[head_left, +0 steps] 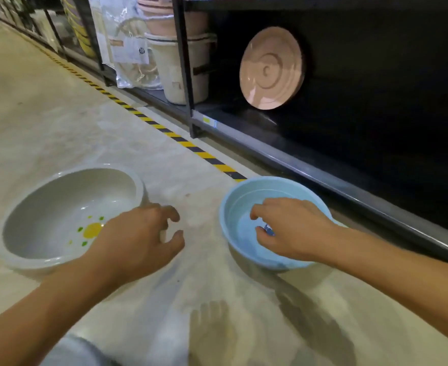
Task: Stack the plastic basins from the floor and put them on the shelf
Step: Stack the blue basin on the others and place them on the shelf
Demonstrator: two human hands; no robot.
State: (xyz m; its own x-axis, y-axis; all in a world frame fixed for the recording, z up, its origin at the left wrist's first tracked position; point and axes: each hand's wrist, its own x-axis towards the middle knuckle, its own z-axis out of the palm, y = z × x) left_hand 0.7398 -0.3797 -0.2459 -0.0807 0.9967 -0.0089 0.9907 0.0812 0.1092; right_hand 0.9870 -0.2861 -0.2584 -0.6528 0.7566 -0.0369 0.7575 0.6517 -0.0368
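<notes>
We see two basins on the concrete floor [59,107], both upright w/ openings up, well apart from each other. The white basin [59,207] sits on the left, w/ a yellow dot and small green spots printed on its inside bottom. The blue basin [246,204] sits on the right, near the base of the shelf [323,165].

Left hand [135,239] is over the near right rim of the white basin, fingers curled but spread, thumb apart from the rest, not closed on anything; we can't tell if it touches the rim. Right hand [291,228] reaches over and into the blue basin, fingers bent downward toward the inside bottom, not gripping the rim; contact w/ the bottom is unclear due to blur.

A pink basin [270,70] stands on its edge inside the dark lower shelf bay, its underside facing us. Left of it, past a black upright, are stacked buckets [185,62] and plastic-wrapped goods [130,43]. Yellow-black striped tape [164,128] runs along the floor beside the shelf front. A bare foot [212,331] shows blurred at the bottom
</notes>
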